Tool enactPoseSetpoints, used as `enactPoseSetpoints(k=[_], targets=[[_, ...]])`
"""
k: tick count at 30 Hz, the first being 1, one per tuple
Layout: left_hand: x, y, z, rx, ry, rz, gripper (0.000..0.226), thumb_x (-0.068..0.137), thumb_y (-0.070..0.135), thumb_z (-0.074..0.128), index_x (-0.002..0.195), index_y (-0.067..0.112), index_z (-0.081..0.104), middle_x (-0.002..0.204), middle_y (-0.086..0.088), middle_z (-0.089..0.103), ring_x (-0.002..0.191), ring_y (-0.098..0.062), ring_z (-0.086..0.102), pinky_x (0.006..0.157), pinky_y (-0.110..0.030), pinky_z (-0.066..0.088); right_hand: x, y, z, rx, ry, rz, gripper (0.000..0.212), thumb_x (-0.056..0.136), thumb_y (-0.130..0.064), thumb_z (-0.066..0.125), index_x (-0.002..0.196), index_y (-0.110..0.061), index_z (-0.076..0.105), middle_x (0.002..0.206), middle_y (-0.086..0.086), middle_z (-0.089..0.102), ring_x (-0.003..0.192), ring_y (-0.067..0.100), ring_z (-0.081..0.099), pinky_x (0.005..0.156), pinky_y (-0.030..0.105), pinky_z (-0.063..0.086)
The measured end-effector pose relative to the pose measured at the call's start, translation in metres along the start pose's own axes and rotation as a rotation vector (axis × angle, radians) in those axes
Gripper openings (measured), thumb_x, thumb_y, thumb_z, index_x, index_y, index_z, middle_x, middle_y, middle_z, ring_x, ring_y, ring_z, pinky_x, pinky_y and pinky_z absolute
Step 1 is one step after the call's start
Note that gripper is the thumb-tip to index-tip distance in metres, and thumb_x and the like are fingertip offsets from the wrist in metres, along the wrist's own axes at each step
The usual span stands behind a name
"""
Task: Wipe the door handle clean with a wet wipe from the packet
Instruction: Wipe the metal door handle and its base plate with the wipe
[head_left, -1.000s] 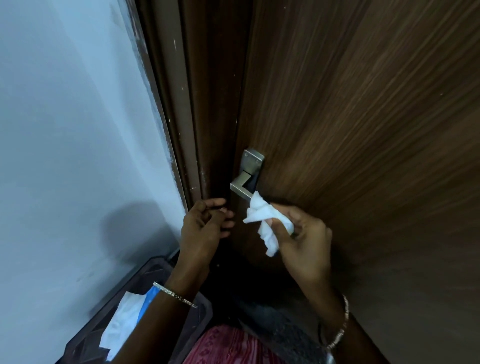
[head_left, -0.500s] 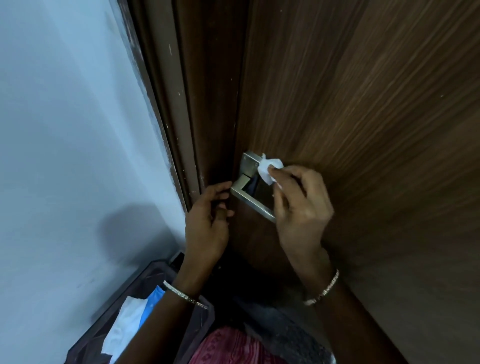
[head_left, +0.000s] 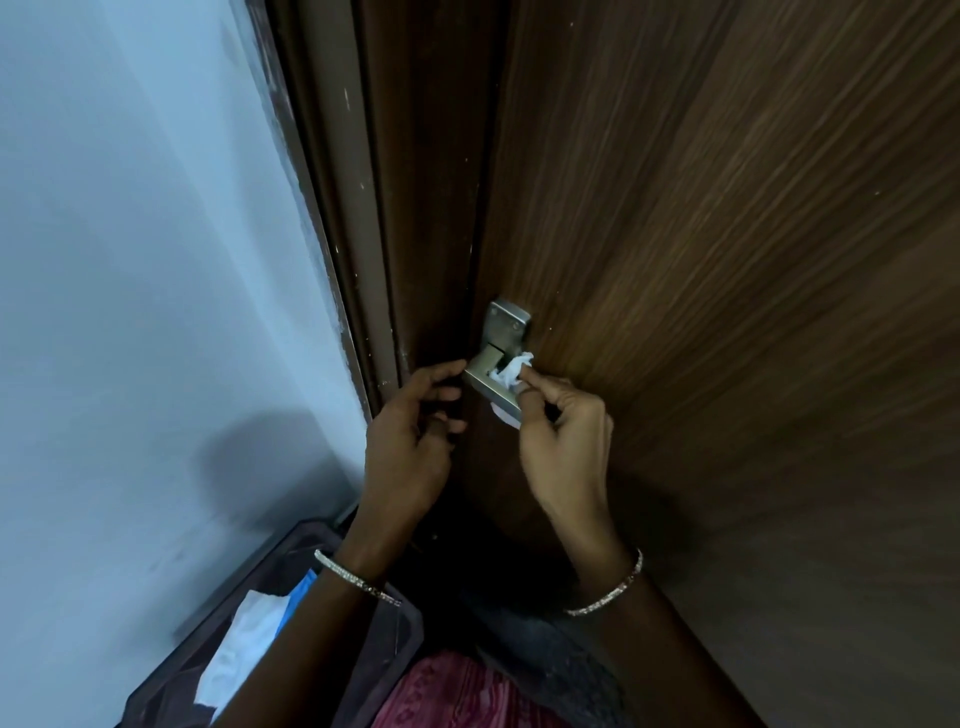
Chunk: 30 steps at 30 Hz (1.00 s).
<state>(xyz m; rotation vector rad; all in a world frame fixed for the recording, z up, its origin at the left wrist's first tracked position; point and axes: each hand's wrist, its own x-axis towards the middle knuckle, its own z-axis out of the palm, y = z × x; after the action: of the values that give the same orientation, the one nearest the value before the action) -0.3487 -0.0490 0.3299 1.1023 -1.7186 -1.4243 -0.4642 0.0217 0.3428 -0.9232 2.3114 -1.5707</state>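
A brushed-metal door handle (head_left: 500, 347) sits on the dark wooden door (head_left: 727, 260), its square plate above and its lever running down to the right. My right hand (head_left: 563, 431) pinches a bunched white wet wipe (head_left: 511, 373) against the lever near the plate, and a bit of white shows under the lever's far end. My left hand (head_left: 410, 441) is by the door's edge left of the handle, fingers curled, fingertips beside the lever's corner, holding nothing. The blue and white wipes packet (head_left: 249, 644) lies at the bottom left.
The brown door frame (head_left: 353, 218) meets a pale blue wall (head_left: 130, 260) on the left. A dark bin or case (head_left: 384, 649) with the packet in it stands below my left arm. Pink patterned clothing (head_left: 457, 696) shows at the bottom.
My right hand has slid the wipe from the handle's plate down onto the lever. My left hand has stayed by the door's edge. The view has shifted slightly.
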Motion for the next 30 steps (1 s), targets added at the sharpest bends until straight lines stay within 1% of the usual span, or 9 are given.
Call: enactPoseSetpoints(k=[3, 5, 7, 11, 14, 18, 21, 25, 30], targets=[[0.002, 0.004, 0.0, -0.056, -0.028, -0.003, 0.062, 0.087, -0.012, 0.045, 0.119, 0.038, 0.061, 0.112, 0.007, 0.066, 0.084, -0.007, 0.069, 0.075, -0.034, 0.058, 0.003, 0.004, 0.0, 0.286, -0.138, 0.31, 0.025, 0.093, -0.026, 0.055, 0.094, -0.015, 0.077, 0.097, 0.001, 0.077, 0.095, 0.004, 0.07, 0.088, 0.03, 0.056], [0.003, 0.008, 0.004, -0.142, -0.059, -0.033, 0.061, 0.088, -0.012, 0.044, 0.116, 0.039, 0.06, 0.116, 0.008, 0.066, 0.096, -0.01, 0.067, 0.08, -0.038, 0.058, 0.005, 0.001, 0.0, 0.662, -0.188, 0.544, 0.023, 0.094, -0.02, 0.055, 0.093, -0.013, 0.077, 0.101, 0.003, 0.077, 0.101, 0.013, 0.071, 0.096, 0.039, 0.055], [0.004, 0.01, 0.01, -0.249, -0.075, -0.075, 0.054, 0.091, -0.01, 0.044, 0.116, 0.035, 0.059, 0.118, 0.007, 0.066, 0.105, -0.008, 0.064, 0.086, -0.039, 0.057, 0.007, -0.002, 0.0, 0.828, -0.207, 0.576, 0.025, 0.095, -0.012, 0.055, 0.088, -0.014, 0.079, 0.1, 0.003, 0.078, 0.102, 0.012, 0.071, 0.095, 0.034, 0.054], [0.009, 0.013, 0.017, -0.359, -0.023, -0.124, 0.037, 0.091, -0.002, 0.049, 0.117, 0.021, 0.062, 0.112, -0.001, 0.069, 0.106, -0.014, 0.067, 0.083, -0.033, 0.057, 0.007, -0.009, 0.002, 0.864, -0.206, 0.575, 0.024, 0.095, -0.007, 0.055, 0.092, -0.014, 0.078, 0.102, 0.003, 0.078, 0.101, 0.011, 0.072, 0.086, 0.027, 0.054], [0.011, 0.011, 0.016, -0.36, -0.005, -0.124, 0.036, 0.09, -0.001, 0.049, 0.114, 0.022, 0.064, 0.106, 0.003, 0.072, 0.101, -0.012, 0.068, 0.076, -0.026, 0.056, 0.009, -0.006, 0.0, 0.954, -0.207, 0.63, 0.02, 0.095, -0.01, 0.055, 0.102, -0.007, 0.073, 0.107, 0.009, 0.076, 0.105, 0.017, 0.071, 0.095, 0.033, 0.053], [0.012, 0.009, 0.015, -0.37, 0.011, -0.144, 0.034, 0.09, 0.0, 0.049, 0.108, 0.023, 0.067, 0.103, 0.002, 0.072, 0.099, -0.015, 0.067, 0.073, -0.028, 0.053, 0.009, 0.005, -0.005, 1.311, -0.158, 0.856, 0.033, 0.091, -0.025, 0.061, 0.113, -0.001, 0.063, 0.115, 0.025, 0.07, 0.109, 0.035, 0.069, 0.1, 0.045, 0.051], [0.012, 0.009, 0.013, -0.395, 0.02, -0.146, 0.034, 0.091, -0.002, 0.048, 0.109, 0.02, 0.067, 0.102, -0.001, 0.072, 0.099, -0.013, 0.066, 0.072, -0.027, 0.052, 0.006, 0.016, 0.002, 1.505, -0.107, 1.038, 0.05, 0.082, -0.021, 0.065, 0.122, 0.008, 0.058, 0.122, 0.028, 0.065, 0.114, 0.037, 0.065, 0.101, 0.045, 0.05], [0.01, 0.008, 0.014, -0.414, 0.024, -0.126, 0.034, 0.092, -0.002, 0.048, 0.107, 0.02, 0.067, 0.1, 0.0, 0.072, 0.096, -0.008, 0.066, 0.071, -0.026, 0.052, 0.007, 0.022, 0.016, 1.596, -0.128, 1.089, 0.052, 0.079, -0.013, 0.058, 0.127, 0.009, 0.056, 0.129, 0.025, 0.062, 0.121, 0.035, 0.061, 0.104, 0.043, 0.048], [0.009, 0.009, 0.015, -0.459, 0.018, -0.117, 0.038, 0.091, -0.008, 0.043, 0.107, 0.017, 0.066, 0.093, 0.004, 0.074, 0.086, -0.002, 0.07, 0.061, -0.016, 0.053, 0.016, 0.023, 0.032, 1.654, -0.245, 1.051, 0.039, 0.083, -0.013, 0.053, 0.113, 0.011, 0.064, 0.109, 0.026, 0.069, 0.122, 0.034, 0.058, 0.112, 0.042, 0.039]])
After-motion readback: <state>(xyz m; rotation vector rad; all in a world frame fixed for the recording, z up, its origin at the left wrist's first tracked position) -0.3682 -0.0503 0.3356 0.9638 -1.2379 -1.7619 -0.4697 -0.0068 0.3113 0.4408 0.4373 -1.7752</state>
